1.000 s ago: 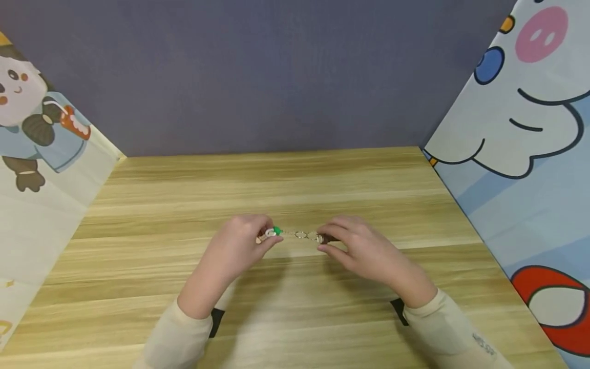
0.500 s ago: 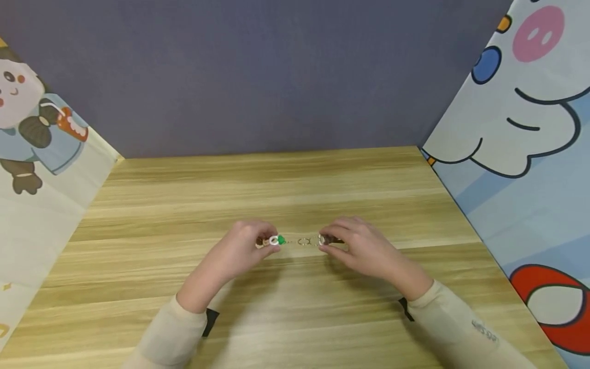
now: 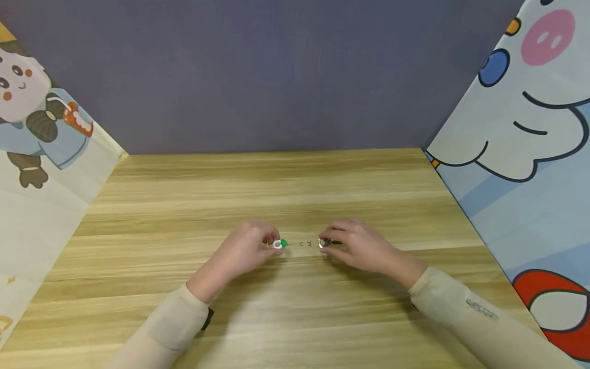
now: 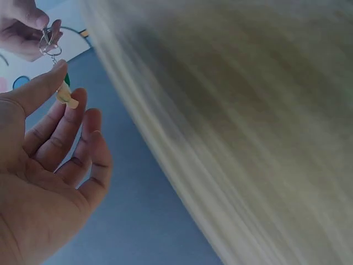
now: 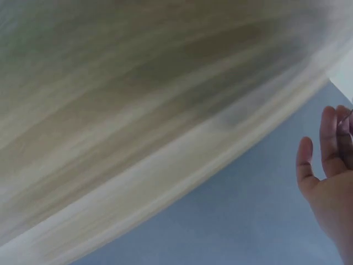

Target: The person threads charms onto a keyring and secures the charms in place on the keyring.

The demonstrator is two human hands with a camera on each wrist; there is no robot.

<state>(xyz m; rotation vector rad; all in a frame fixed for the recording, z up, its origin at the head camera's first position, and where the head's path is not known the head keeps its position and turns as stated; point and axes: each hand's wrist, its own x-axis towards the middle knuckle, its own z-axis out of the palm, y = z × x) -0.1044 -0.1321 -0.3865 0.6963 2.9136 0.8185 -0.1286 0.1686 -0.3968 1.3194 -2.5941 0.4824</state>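
A keychain is stretched between both hands above the wooden table (image 3: 295, 307). My left hand (image 3: 245, 252) pinches its small green, white and cream charm (image 4: 66, 95) between thumb and fingertips, the other fingers loosely bent. A thin chain runs from the charm to a metal ring (image 4: 51, 49), seen in the left wrist view. At the other end, my right hand (image 3: 364, 247) pinches a shiny metal fitting (image 3: 322, 243) with a dark part behind it, mostly covered by the fingers. In the right wrist view that hand is cut off at the edge.
A dark grey-blue panel (image 3: 276, 77) rises behind the table. Cartoon-printed side walls stand at the left (image 3: 60, 169) and right (image 3: 507, 205). A black patch (image 3: 207, 319) shows beside the left sleeve.
Both hands have come slightly toward me, with the keychain held between them. The charm has turned a little in the left fingers. Both grips stay the same.
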